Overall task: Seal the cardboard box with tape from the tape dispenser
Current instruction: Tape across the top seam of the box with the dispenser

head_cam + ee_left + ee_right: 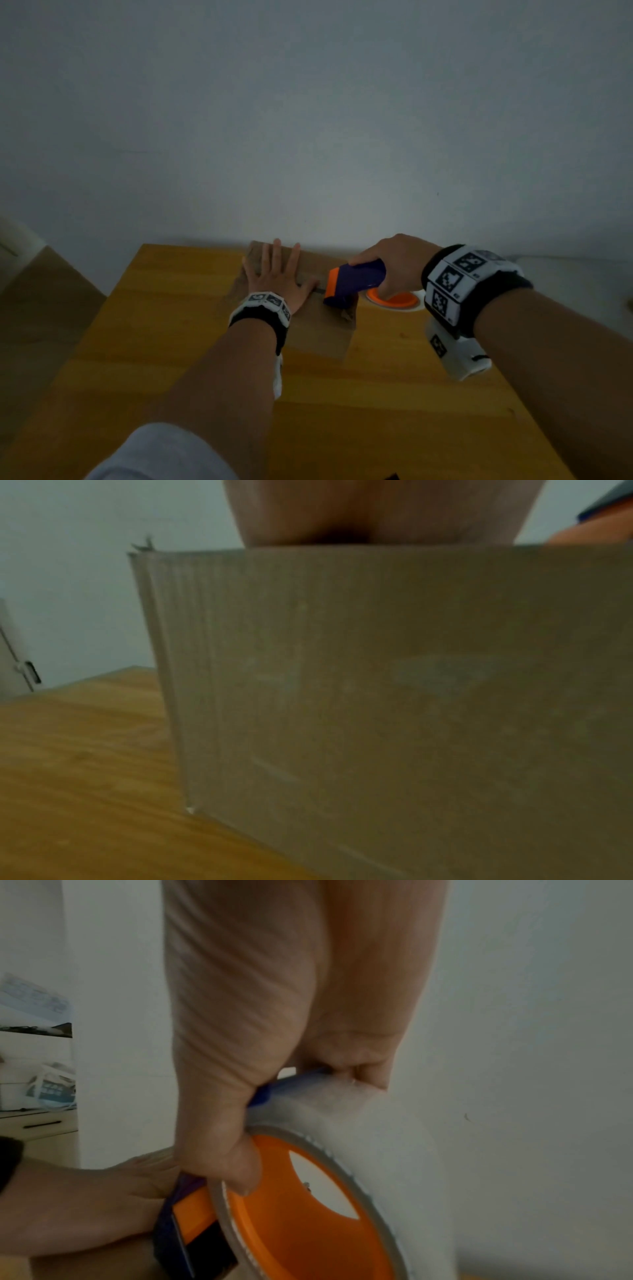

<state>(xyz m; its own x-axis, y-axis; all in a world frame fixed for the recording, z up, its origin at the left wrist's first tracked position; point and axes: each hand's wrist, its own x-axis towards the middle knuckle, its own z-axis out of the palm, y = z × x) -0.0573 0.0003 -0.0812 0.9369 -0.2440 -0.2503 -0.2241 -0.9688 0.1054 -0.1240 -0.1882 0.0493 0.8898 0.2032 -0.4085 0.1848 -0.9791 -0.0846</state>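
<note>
A brown cardboard box [322, 329] stands on the wooden table [376, 411] near the wall. My left hand [277, 274] lies flat on its top with fingers spread, palm pressing down. My right hand [394, 263] grips a blue and orange tape dispenser [352, 281] whose front end rests on the box top just right of my left thumb. In the right wrist view my fingers [219, 1150] curl round the dispenser [192, 1218], above its roll of clear tape [377, 1150] on an orange hub. In the left wrist view the box side [377, 696] fills the frame under my palm [377, 512].
The box sits close to the table's far edge, against a plain grey wall [308, 120]. Bare wooden tabletop [68, 777] lies left of and in front of the box. A pale cabinet with a drawer [37, 1123] stands off to one side.
</note>
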